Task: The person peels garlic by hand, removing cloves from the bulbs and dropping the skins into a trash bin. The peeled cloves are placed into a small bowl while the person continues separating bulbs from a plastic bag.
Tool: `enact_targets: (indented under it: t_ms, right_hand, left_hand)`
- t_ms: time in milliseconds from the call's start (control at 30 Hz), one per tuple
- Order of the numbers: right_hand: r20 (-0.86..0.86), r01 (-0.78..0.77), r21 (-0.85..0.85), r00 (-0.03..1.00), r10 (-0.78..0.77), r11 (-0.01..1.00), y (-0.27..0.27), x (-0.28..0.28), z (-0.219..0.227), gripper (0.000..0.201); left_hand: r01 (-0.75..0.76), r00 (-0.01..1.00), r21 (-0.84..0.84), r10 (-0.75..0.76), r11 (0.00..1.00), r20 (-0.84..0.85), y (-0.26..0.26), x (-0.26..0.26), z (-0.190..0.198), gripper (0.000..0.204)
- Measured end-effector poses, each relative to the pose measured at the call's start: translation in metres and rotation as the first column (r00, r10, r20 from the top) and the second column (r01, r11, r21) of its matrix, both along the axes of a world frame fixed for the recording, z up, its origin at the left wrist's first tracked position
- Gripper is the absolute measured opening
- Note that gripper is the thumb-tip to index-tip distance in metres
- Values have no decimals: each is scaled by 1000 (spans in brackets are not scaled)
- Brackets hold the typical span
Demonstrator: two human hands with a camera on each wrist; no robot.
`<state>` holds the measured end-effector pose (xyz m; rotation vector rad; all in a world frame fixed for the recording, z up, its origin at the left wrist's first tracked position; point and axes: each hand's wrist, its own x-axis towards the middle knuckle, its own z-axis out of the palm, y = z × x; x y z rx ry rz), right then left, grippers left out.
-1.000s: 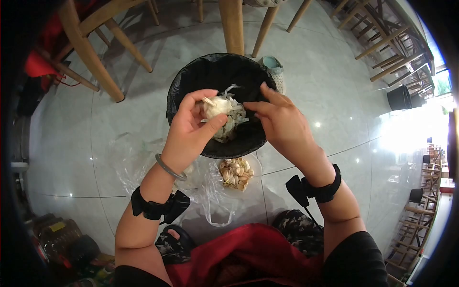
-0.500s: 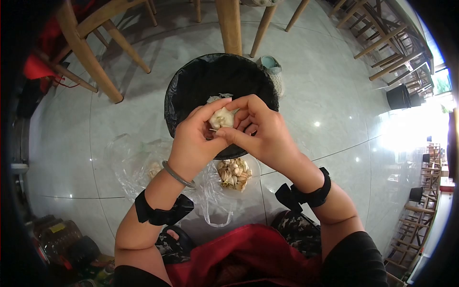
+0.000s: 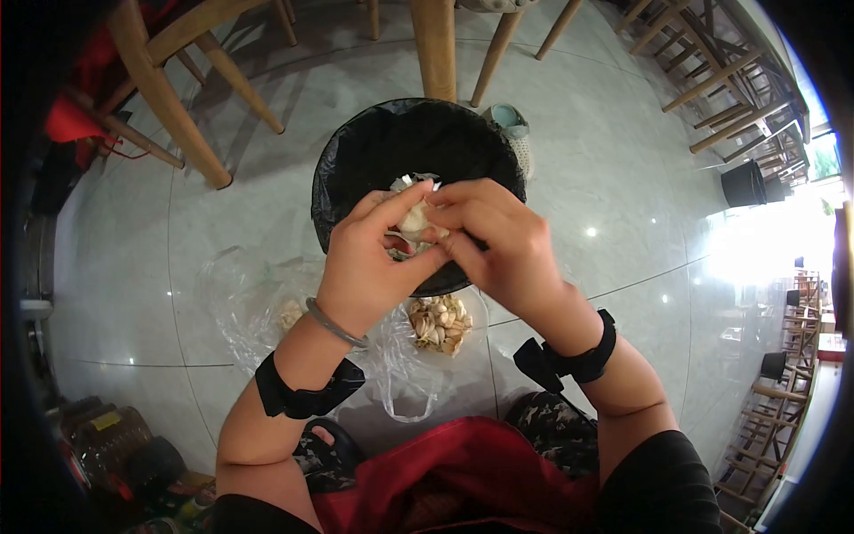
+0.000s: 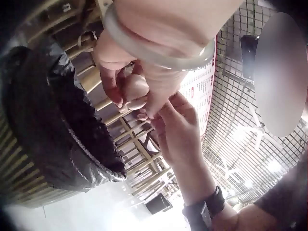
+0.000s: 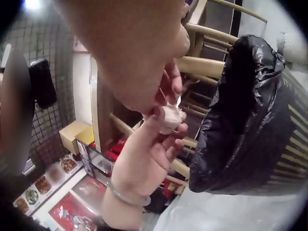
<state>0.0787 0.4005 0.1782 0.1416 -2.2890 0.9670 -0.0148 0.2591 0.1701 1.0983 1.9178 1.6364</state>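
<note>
Over a bin (image 3: 327, 182) lined with a black bag, my left hand (image 3: 356, 262) holds a whitish garlic bulb (image 3: 414, 219) between thumb and fingers. From the other side, my right hand (image 3: 511, 236) pinches at the bulb with thumb and fingertips, which hide part of it. The right wrist view shows the bulb (image 5: 170, 119) pale and rounded, a thin white bit of skin (image 5: 178, 101) standing off it. Loose papery skins (image 3: 407, 182) show in the bin just beyond the fingers.
Garlic cloves (image 3: 440, 322) fill a translucent bowl (image 3: 481, 313) on the floor, nearer my body. Left of it lies a clear plastic bag (image 3: 233, 307) with pale garlic (image 3: 291, 314) inside. Behind the bin stand a wooden leg (image 3: 434, 53) and a perforated pale container (image 3: 519, 147).
My right hand, apart from the garlic bulb a second ago, came in to meet it by half a second ago. Now its fingertips pinch the bulb's right side.
</note>
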Motion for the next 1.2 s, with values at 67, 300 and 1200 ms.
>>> enact_targets:
  t_ms: [67, 300, 1200]
  right_hand:
    - [-88, 3, 169, 996, 12, 986, -1, -1, -1, 13]
    - [126, 76, -709, 992, 19, 701, -8, -3, 9, 10]
    - [224, -32, -177, 972, 72, 984, -3, -2, 8, 24]
  left_hand:
    - [-7, 1000, -31, 8, 999, 28, 0, -1, -2, 49]
    - [80, 994, 68, -85, 994, 69, 0, 10, -13, 44]
    - [15, 915, 327, -145, 945, 375, -5, 1, -8, 50]
